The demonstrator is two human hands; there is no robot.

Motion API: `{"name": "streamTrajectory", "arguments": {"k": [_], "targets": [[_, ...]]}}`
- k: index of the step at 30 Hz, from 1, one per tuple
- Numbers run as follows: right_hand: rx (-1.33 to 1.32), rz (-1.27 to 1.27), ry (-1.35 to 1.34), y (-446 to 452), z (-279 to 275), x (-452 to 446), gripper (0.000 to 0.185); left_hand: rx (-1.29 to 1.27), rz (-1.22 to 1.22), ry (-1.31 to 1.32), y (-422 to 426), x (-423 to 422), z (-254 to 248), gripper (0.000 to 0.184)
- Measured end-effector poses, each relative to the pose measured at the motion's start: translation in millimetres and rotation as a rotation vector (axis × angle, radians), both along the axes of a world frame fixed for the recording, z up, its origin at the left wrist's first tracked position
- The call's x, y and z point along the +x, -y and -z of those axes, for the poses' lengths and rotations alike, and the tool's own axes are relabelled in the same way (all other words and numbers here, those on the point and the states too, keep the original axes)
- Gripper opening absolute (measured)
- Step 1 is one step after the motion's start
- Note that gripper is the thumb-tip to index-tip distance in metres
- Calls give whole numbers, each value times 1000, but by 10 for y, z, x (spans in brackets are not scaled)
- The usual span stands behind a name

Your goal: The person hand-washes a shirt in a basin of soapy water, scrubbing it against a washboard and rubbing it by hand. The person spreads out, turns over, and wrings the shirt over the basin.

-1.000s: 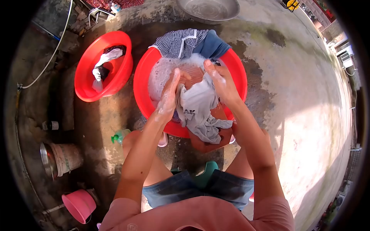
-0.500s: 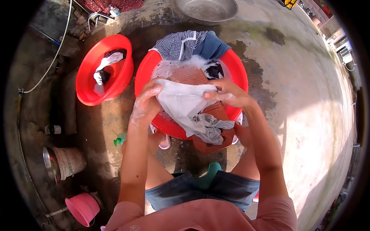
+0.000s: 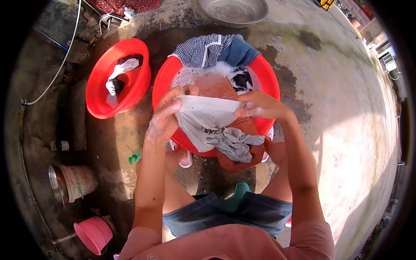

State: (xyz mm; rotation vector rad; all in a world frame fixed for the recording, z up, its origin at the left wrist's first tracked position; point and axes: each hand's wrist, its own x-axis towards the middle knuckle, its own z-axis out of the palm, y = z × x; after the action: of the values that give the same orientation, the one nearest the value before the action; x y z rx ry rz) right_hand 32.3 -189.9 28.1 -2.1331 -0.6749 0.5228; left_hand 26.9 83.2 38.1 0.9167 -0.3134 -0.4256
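A wet light-grey garment (image 3: 207, 113) is stretched between my two hands, its upper edge pulled nearly straight. My left hand (image 3: 168, 108), with suds on it, pinches the left end of that edge. The right end is gripped by my right hand (image 3: 258, 105). The garment's lower part lies crumpled on a brown washboard (image 3: 215, 88), which leans in a large red basin (image 3: 271, 82) of foamy water. Over the basin's far rim hang a checked cloth (image 3: 197, 51) and a blue denim piece (image 3: 239, 52). A dark-and-white cloth (image 3: 242, 81) sits in the suds.
To the left stands a smaller red basin (image 3: 96, 93) holding dark and white clothes. A metal basin (image 3: 232, 11) is at the back. A pink bucket (image 3: 93, 235), a whitish bucket (image 3: 79, 182) and a green pump bottle (image 3: 135, 157) stand at the left. A hose (image 3: 69, 47) hangs upper left.
The garment's upper edge has been drawn out straighter and flatter between my hands, and its folds have shifted. My hands have moved slightly; both still hold it.
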Motion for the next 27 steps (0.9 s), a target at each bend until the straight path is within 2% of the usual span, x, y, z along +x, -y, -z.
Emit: {"name": "streamTrajectory", "arguments": {"k": [3, 4, 7, 8, 9, 10, 12, 13, 14, 15, 16, 17, 18, 19, 20, 21, 22, 24, 27], "targets": [[399, 338, -42, 142, -192, -1, 35, -25, -71, -136, 35, 12, -51, 23], [632, 386, 1, 74, -255, -27, 31, -16, -103, -172, 51, 40, -86, 23], [783, 560, 27, -497, -462, -210, 26, -62, -245, -327, 304, 79, 7, 18], [513, 460, 329, -732, -429, -331, 25, -65, -316, -445, 418, 70, 78, 18], [231, 350, 616, -912, -363, -410, 23, -125, -148, -537, 350, 230, 679, 28], [155, 342, 740, -999, -254, -373, 21, -446, 63, -398, 448, 236, 844, 29], [-1, 332, 979, -1103, -35, -313, 18, -598, 32, -447, 775, 96, 640, 31], [22, 410, 950, -1110, -38, -329, 16, -430, -210, -632, 967, -62, 107, 32], [43, 483, 923, -1112, -53, -344, 13, -254, -454, -805, 1064, -148, -187, 34], [69, 561, 895, -1128, -71, -357, 10, -474, -117, -627, 968, -65, 85, 33], [91, 626, 882, -1104, -102, -316, 8, -691, 221, -416, 834, 164, 578, 33], [96, 519, 906, -1087, -94, -323, 8, -883, 553, -189, 771, 341, 835, 33], [108, 428, 908, -1112, -30, -437, 8, -826, 615, -153, 761, 360, 840, 31], [120, 329, 910, -1133, 14, -518, 8, -618, 252, -378, 839, 207, 576, 30], [118, 364, 888, -1150, 13, -533, 9, -395, -103, -576, 1014, 3, 54, 31], [114, 397, 856, -1179, 0, -581, 9, -155, -459, -763, 1106, -141, -214, 32], [109, 434, 827, -1208, -29, -617, 10, -151, -506, -772, 1110, -136, -153, 30], [88, 486, 807, -1170, -97, -524, 11, -638, 300, -293, 900, 318, 536, 25], [32, 548, 902, -1012, 0, -291, 11, -632, 152, -339, 912, 133, 757, 26]]}}
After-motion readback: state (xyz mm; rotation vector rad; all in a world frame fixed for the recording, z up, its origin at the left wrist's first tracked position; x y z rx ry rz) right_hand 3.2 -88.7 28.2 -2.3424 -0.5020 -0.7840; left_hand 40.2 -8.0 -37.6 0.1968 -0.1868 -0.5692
